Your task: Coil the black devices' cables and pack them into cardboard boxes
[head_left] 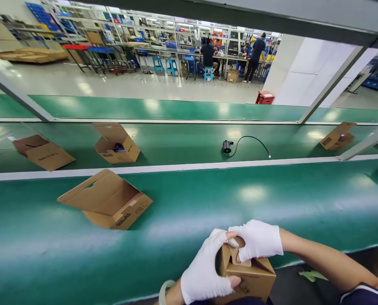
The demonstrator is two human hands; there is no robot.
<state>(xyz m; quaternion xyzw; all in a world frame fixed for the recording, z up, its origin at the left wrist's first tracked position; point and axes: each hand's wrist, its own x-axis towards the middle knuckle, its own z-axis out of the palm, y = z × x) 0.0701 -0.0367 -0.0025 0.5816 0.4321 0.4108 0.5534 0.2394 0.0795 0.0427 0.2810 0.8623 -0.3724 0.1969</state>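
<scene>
Between both hands, a small cardboard box (246, 277) is gripped: left hand (204, 271) clasped round its side, right hand (258, 241) pressing the top flap. Closing seems underway; tucking the flap is called for.

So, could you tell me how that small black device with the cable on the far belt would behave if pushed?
The black device looks cylindrical, so it may roll. Its thin cable curves loosely, so it probably flops and trails behind.

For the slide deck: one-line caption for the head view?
Gloved left hand and right hand grip a small box beside a green belt.
</scene>
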